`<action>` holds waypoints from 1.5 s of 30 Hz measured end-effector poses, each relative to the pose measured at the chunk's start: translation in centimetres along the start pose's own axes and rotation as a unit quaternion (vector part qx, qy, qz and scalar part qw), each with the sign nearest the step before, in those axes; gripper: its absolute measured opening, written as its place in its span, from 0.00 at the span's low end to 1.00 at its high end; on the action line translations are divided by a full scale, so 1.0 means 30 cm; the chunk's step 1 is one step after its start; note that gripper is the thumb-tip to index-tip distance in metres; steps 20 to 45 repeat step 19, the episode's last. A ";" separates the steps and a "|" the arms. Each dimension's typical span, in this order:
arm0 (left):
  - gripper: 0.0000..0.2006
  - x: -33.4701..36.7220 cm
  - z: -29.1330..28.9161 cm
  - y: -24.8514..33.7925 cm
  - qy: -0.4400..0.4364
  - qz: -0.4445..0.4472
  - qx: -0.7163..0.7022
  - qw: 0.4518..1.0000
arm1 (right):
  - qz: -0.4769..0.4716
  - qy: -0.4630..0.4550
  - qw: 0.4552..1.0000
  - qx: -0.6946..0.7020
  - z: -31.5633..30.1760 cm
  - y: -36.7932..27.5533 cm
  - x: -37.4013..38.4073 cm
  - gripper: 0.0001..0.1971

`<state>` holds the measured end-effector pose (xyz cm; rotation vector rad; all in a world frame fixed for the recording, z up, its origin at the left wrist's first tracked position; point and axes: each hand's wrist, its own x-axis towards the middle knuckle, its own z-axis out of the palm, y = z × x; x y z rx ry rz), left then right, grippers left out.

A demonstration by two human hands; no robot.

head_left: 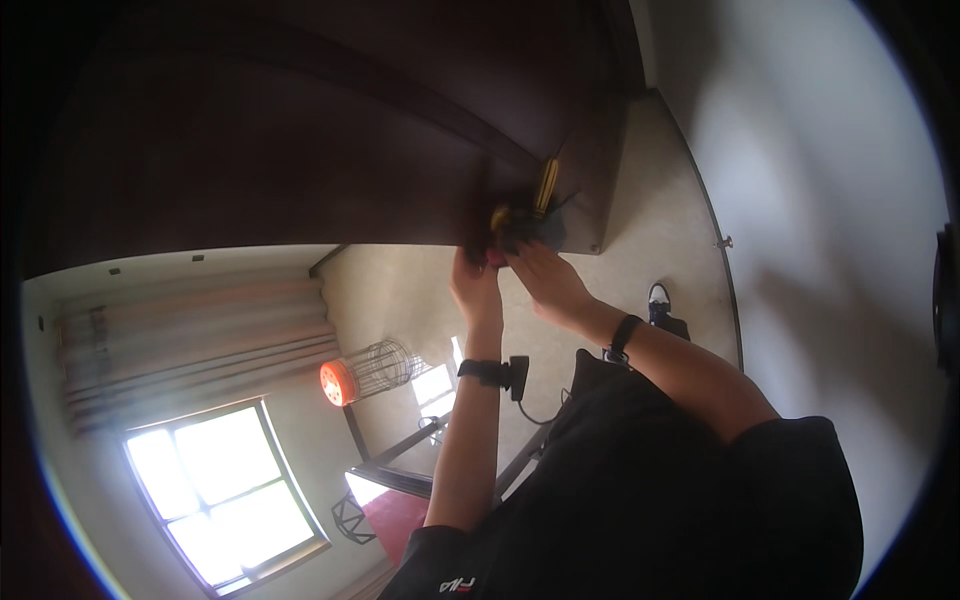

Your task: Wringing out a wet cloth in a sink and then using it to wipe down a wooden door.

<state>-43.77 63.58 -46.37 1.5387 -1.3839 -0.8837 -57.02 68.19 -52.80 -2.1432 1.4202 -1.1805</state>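
Both hands are together at the edge of a dark brown panel (350, 190), beside a dark, bulky thing (518, 222) with yellowish parts that I cannot make out clearly. My left hand (473, 282) is closed at the panel's edge, next to a small reddish-pink piece (495, 258). My right hand (545, 280) bends its fingers over the lower side of the dark thing and is closed against it. From that thing sticks up a yellow-gold bar with a dark stripe (546, 186). Shadow and blur hide the fingertips and what lies between them.
A wire basket-like stand with an orange end (340, 384) is to the left of my left forearm. Below it is a red surface (395, 520). A window (220, 490) and curtain (200, 350) are at left, a white wall (830, 200) at right, a shoe (658, 296) on the floor.
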 end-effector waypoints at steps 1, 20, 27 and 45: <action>0.20 -0.007 0.004 -0.027 0.000 0.002 0.002 1.000 | 0.003 -0.046 0.998 0.031 0.000 0.036 -0.020 0.38; 0.15 -0.166 -0.119 0.069 0.239 0.022 -0.008 0.971 | 0.256 0.146 0.875 0.384 -0.073 0.064 0.032 0.31; 0.15 -0.166 -0.119 0.069 0.239 0.022 -0.008 0.971 | 0.256 0.146 0.875 0.384 -0.073 0.064 0.032 0.31; 0.15 -0.166 -0.119 0.069 0.239 0.022 -0.008 0.971 | 0.256 0.146 0.875 0.384 -0.073 0.064 0.032 0.31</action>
